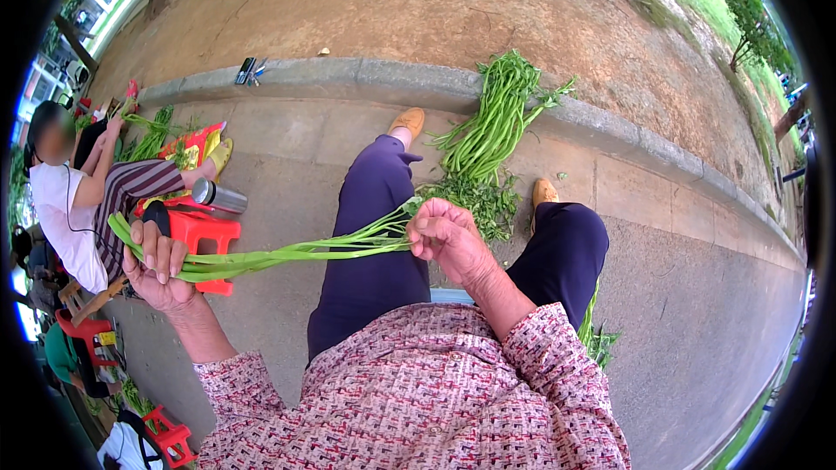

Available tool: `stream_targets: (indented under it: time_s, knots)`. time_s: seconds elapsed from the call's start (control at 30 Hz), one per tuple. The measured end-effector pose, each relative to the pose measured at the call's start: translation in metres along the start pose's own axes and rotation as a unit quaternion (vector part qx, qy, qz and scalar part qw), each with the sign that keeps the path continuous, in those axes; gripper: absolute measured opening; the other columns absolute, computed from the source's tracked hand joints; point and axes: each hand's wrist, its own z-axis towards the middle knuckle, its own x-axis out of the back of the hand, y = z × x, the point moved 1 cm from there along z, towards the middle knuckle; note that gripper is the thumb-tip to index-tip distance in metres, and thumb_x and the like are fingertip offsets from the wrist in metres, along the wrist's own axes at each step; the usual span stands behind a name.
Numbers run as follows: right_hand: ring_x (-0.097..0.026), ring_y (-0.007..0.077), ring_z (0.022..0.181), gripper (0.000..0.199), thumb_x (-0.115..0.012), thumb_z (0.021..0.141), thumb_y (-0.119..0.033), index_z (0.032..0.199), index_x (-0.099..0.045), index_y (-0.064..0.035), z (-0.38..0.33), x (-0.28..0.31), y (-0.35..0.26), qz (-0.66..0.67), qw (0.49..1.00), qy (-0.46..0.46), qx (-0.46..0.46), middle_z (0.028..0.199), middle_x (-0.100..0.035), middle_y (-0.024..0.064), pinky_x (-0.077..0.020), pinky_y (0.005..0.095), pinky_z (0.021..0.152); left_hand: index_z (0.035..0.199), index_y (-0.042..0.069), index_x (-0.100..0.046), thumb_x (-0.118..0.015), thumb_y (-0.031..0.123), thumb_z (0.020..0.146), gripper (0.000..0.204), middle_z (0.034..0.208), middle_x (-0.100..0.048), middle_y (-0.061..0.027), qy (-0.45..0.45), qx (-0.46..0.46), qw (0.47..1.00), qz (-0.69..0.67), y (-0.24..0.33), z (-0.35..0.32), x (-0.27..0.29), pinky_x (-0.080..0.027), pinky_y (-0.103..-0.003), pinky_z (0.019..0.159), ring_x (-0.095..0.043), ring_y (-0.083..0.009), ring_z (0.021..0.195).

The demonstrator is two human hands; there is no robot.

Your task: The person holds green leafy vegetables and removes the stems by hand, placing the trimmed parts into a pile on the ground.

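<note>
A small bunch of long green vegetable stalks [287, 254] stretches level across my lap. My left hand [158, 265] is closed round the thick ends, at the left. At the thin, leafy ends my right hand [446, 239] pinches the tips between thumb and fingers; a few leaves show above its fingertips. Beyond my right hand, a pile of loose picked leaves [475, 204] lies on the ground between my feet. Farther out, a large heap of the same stalks [492, 122] leans over the kerb. More greens [596, 339] show beside my right leg.
A concrete kerb [348, 78] runs across, with bare earth [348, 0] behind it. On it lie a phone [246, 70] and keys [258, 74]. At left are a red stool [207, 239], a steel flask [219, 197] and a seated person [74, 200] handling similar greens.
</note>
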Motion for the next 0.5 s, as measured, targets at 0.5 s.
stream_targets:
  time_s: [0.5]
  knots:
    - [-0.058,0.0121,0.069,0.012,-0.060,0.081,-0.005,0.088,-0.066,0.0023,0.001,-0.008,-0.002,-0.383,0.918,-0.099,0.032,0.076,-0.064,0.0039,-0.0482,0.0261,0.067,0.084,0.007,-0.040,-0.053,0.014,0.087,0.015,0.058,-0.043,0.0000,-0.040,-0.020,0.999,0.029,-0.010,0.008,-0.022,-0.035,-0.021,0.039,-0.039,-0.0060,0.036]
